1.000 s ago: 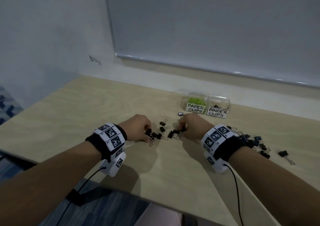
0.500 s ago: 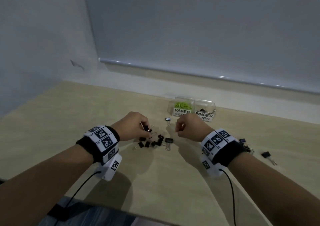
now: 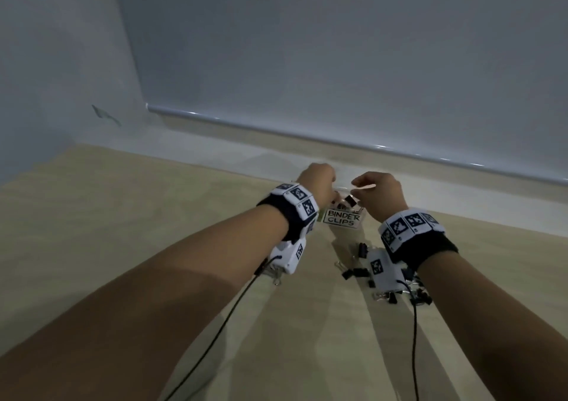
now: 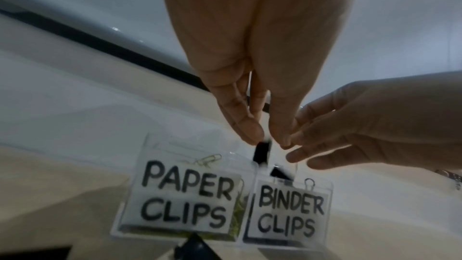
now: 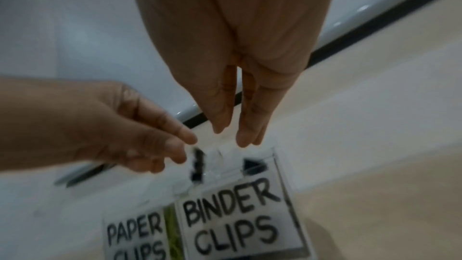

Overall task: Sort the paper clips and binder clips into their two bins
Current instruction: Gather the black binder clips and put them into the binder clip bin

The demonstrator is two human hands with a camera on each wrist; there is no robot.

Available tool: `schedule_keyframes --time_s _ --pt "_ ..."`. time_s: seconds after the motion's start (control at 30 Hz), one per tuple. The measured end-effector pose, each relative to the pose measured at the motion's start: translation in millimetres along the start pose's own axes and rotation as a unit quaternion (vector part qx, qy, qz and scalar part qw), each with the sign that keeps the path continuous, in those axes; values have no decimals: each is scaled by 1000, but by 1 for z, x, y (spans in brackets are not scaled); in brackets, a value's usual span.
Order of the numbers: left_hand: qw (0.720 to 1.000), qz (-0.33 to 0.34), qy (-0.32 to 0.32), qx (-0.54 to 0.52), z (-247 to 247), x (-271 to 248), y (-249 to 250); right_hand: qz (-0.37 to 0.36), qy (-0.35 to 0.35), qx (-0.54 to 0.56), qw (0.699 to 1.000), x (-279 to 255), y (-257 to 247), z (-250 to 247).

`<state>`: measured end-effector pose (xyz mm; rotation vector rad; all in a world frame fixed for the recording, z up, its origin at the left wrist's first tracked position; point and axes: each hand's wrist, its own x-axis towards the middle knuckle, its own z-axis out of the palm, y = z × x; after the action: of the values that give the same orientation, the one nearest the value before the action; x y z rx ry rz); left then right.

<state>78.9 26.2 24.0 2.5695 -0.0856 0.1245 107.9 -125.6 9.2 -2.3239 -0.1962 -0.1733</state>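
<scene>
Pale bench (image 3: pixel 153 231): both hands' grips spread over binder-clip bin (image 4: pixel 287 211), black clips (image 4: pixel 261 153) dropping; loose clips (image 3: pixel 356 273) behind wrists remain unsorted.

- Table (image 3: pixel 129 231): pale wood-grain top, running back to a light wall ledge.
- Bin labelled "BINDER CLIPS" (image 4: pixel 287 211): clear plastic, standing on the table directly below the fingertips (image 4: pixel 252 131) of both hands.
- Bin labelled "PAPER CLIPS" (image 4: pixel 185 193): clear plastic, touching the first bin's left side, left of the fingertips; green paper clips (image 4: pixel 237 213) inside.
- Loose black binder clips (image 3: pixel 356 273): scattered on the table nearer the person than the fingers, around the right wrist.
</scene>
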Motion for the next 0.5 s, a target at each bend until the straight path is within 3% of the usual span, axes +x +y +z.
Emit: schedule_keyframes --time_s 0.13,0.23,0.33,0.5 --pt "999 22 -29 16 -30 -24 -26 -119 -25 -75 990 -26 -13 5" --pt "986 20 -148 79 -56 -69 -59 -206 -187 -116 953 -58 -33 21" --pt "968 -16 -225 111 -71 -115 -91 -235 -319 -184 900 -78 -51 45" --pt "967 -88 -211 108 -63 -166 -123 -192 -321 -247 894 -98 -67 81"
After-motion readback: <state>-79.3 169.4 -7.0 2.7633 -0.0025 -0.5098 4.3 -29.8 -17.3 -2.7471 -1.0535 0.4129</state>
